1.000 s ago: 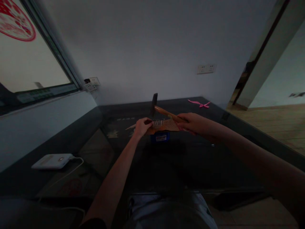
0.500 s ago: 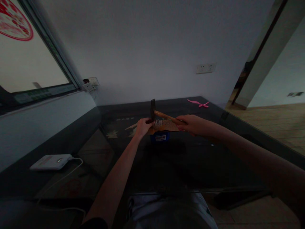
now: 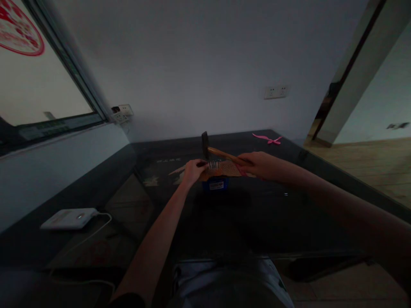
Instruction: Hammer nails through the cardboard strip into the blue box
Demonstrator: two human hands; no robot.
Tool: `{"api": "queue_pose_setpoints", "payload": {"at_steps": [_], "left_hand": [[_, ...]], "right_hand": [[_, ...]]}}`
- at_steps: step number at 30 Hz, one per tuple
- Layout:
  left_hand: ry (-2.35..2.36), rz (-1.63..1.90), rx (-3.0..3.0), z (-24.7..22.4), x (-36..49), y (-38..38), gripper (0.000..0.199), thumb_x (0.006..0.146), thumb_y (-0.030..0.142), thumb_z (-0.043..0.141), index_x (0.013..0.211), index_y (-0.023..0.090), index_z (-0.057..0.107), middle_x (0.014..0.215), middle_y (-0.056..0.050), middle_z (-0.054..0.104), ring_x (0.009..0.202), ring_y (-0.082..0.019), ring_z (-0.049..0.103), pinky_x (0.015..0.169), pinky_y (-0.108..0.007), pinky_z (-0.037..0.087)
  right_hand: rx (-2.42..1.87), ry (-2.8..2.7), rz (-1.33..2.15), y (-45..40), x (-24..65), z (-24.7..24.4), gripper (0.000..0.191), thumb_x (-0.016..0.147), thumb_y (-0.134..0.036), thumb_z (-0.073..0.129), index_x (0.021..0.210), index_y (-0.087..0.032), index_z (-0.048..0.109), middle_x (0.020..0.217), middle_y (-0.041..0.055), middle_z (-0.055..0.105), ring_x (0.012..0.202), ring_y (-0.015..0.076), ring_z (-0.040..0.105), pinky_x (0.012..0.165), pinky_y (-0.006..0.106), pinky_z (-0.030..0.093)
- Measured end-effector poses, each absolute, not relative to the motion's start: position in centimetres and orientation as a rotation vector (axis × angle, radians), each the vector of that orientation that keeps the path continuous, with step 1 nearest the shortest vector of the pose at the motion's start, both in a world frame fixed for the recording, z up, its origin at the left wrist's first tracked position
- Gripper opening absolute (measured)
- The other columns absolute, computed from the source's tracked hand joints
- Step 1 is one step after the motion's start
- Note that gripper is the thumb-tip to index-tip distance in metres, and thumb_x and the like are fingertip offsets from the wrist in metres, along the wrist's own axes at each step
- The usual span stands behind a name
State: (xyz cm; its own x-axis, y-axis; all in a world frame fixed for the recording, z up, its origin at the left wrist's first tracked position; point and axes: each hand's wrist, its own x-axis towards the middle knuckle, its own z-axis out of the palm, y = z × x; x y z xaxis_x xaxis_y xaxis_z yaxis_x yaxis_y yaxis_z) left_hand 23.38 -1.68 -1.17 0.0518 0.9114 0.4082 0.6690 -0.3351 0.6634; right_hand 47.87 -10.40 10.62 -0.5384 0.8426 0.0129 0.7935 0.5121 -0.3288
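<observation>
My right hand (image 3: 258, 165) is wrapped round the wooden handle of a hammer (image 3: 224, 155). The dark hammer head points up and down, its lower end close to the fingertips of my left hand (image 3: 193, 172). Those fingers are pinched together at the left part of a light brown wooden board (image 3: 229, 168); what they hold is too small and dark to make out. Several nails (image 3: 214, 164) stand upright in a row in the board, just right of my left fingers. Under the board is a blue box (image 3: 215, 185) with a white label.
The dark tabletop (image 3: 272, 226) reaches to the wall. A pink ribbon (image 3: 269, 140) lies near its far right corner. At the left, a white power bank (image 3: 69, 218) has a white cable (image 3: 91, 235) plugged in. A small shiny bit (image 3: 285, 194) lies right of the box.
The hammer and my right hand have risen slightly, with the head shifting a little left. My left hand, the board and the box look almost unmoved.
</observation>
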Motion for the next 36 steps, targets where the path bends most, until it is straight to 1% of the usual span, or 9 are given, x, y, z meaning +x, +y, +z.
{"api": "queue_pose_setpoints", "payload": {"at_steps": [6,11,13,18,20,24,29,33,36], "left_hand": [[1.558,1.215,1.978,-1.2,23.5,-1.9,0.016,0.072,0.022,0.065,0.084,0.012,0.069,0.083,-0.008,0.071,0.076,-0.018,0.065,0.073,-0.028,0.05],[1.349,1.273,2.012,-1.8,22.4,-1.4,0.024,0.07,0.023,0.066,0.092,0.013,0.067,0.088,-0.008,0.07,0.08,-0.017,0.065,0.076,-0.028,0.05],[1.29,1.269,1.994,-1.9,21.9,-1.2,0.024,0.071,0.024,0.065,0.092,0.013,0.066,0.09,-0.009,0.07,0.082,-0.017,0.065,0.077,-0.028,0.05],[1.374,1.255,1.985,-1.7,21.4,-1.3,0.019,0.073,0.025,0.062,0.087,0.012,0.066,0.086,-0.008,0.07,0.079,-0.017,0.065,0.075,-0.028,0.05],[1.42,1.26,1.994,-1.6,21.4,-1.4,0.019,0.073,0.025,0.062,0.087,0.012,0.066,0.083,-0.008,0.07,0.076,-0.017,0.065,0.072,-0.028,0.05],[1.417,1.269,2.002,-1.7,21.6,-1.5,0.021,0.073,0.026,0.062,0.087,0.011,0.067,0.082,-0.009,0.07,0.074,-0.018,0.065,0.068,-0.027,0.05],[1.474,1.272,1.983,-1.9,21.8,-1.3,0.023,0.072,0.032,0.063,0.082,0.011,0.068,0.079,-0.009,0.07,0.073,-0.019,0.065,0.066,-0.028,0.049],[1.456,1.3,1.977,-2.0,21.8,-1.2,0.02,0.072,0.03,0.063,0.083,0.014,0.069,0.081,-0.007,0.07,0.075,-0.018,0.065,0.071,-0.028,0.049],[1.509,1.268,1.993,-1.9,21.7,-1.2,0.022,0.072,0.032,0.064,0.082,0.013,0.07,0.079,-0.007,0.07,0.072,-0.018,0.064,0.067,-0.027,0.048]], "right_hand": [[-1.375,-2.549,0.42,-10.4,48.1,10.6,0.019,0.082,-0.024,0.046,0.095,-0.014,0.057,0.07,0.0035,0.059,0.045,0.0077,0.047,0.043,0.021,0.033],[-1.402,-2.53,0.516,-10.4,48.1,10.0,0.019,0.082,-0.023,0.045,0.096,-0.013,0.054,0.073,0.0037,0.057,0.043,0.0073,0.047,0.041,0.021,0.034],[-1.4,-2.522,0.537,-10.5,48.0,10.0,0.019,0.082,-0.023,0.045,0.096,-0.013,0.054,0.073,0.0036,0.057,0.042,0.0075,0.047,0.04,0.022,0.034],[-1.35,-2.522,0.498,-11.0,47.4,10.5,0.012,0.083,-0.019,0.044,0.087,-0.014,0.054,0.07,0.0025,0.057,0.043,0.0071,0.046,0.043,0.021,0.033],[-1.344,-2.519,0.476,-11.0,47.0,10.5,0.011,0.083,-0.018,0.044,0.086,-0.014,0.054,0.067,0.0018,0.056,0.044,0.007,0.045,0.043,0.021,0.032],[-1.344,-2.531,0.459,-10.6,46.7,9.9,0.014,0.083,-0.019,0.046,0.091,-0.013,0.056,0.065,0.0016,0.056,0.045,0.0068,0.045,0.044,0.02,0.032],[-1.344,-2.49,0.608,-10.2,47.2,8.9,0.023,0.084,-0.022,0.046,0.102,-0.012,0.055,0.068,0.002,0.056,0.041,0.0065,0.045,0.04,0.02,0.033],[-1.339,-2.449,0.644,-10.4,47.5,8.8,0.021,0.085,-0.021,0.044,0.1,-0.011,0.054,0.062,-0.0006,0.052,0.039,0.0063,0.045,0.039,0.019,0.034],[-1.331,-2.457,0.677,-10.6,47.3,8.8,0.023,0.085,-0.023,0.045,0.103,-0.011,0.054,0.063,-0.0008,0.051,0.039,0.006,0.045,0.038,0.019,0.035]]}}
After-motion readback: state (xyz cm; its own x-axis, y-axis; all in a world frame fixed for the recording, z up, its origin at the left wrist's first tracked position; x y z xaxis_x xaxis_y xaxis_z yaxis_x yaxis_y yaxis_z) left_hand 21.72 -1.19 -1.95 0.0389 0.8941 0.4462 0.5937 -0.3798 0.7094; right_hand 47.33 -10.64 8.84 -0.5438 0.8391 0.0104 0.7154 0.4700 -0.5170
